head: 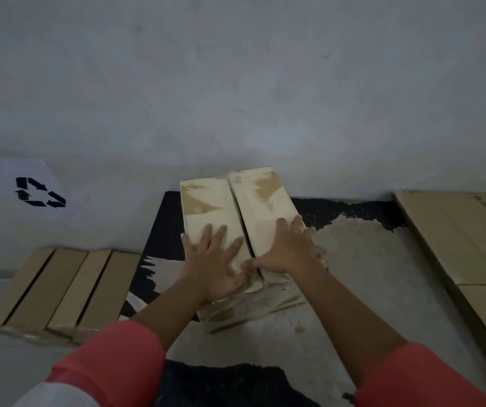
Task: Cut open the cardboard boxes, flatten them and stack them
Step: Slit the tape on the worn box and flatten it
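Box lay dead ahead of you on the mat, long axis running away toward the wall, its seam between your hands, both equally near. Left hand flat, fingers spread, pressed the left flap; right hand flat on the right flap. Neither gripped anything.

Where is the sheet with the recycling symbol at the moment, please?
In the head view, the recycling sheet is far left on the wall, just above the brown cardboard pile.
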{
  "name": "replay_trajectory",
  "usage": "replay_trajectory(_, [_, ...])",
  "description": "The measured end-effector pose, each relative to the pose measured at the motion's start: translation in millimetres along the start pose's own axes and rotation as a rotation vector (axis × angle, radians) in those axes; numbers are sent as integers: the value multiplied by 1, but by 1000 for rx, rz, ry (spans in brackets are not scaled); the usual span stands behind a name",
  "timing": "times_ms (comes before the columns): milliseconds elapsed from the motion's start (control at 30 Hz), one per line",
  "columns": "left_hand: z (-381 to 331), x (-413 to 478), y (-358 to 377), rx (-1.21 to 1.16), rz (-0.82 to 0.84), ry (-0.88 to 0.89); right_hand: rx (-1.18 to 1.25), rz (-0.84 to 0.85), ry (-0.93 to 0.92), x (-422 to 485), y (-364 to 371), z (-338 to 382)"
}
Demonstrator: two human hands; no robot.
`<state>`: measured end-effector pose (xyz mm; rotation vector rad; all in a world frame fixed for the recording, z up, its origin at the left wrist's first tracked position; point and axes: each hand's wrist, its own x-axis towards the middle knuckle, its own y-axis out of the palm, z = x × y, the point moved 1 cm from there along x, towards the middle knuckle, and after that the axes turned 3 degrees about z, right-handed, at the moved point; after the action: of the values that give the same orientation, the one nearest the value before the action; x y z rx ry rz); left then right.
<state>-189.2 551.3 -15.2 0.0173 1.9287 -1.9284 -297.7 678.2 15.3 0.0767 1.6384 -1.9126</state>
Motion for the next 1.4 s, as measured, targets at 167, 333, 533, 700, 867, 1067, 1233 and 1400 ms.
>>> replay_trajectory(167, [2,-1,1,1,0,9,17,102,4,5,-11,0])
replay_trajectory(333, [4,-1,-1,-28,-6,23,-91,76,-11,-7,-10,12])
replay_trajectory(533, [14,-7,-1,-28,15,102,167,-119,-109,-20,-81,-3])
replay_trajectory(700, [-12,-7,-23,-319,-31,-152,409,-101,-86,-27,-104,-53])
replay_trajectory(867, [-33,2,-41,-469,136,-341,392,-210,-90,-22,-94,-70])
replay_trajectory(1067, [20,-15,-72,-1162,-215,-76,427,-320,-110,-16,-91,-92])
replay_trajectory(1233, [96,-47,-76,-1408,-303,-104,534,-298,26,-9,-82,-122])
replay_trajectory(1400, [123,-40,-45,-882,-156,-288,48,-237,183,-8,-61,-121])
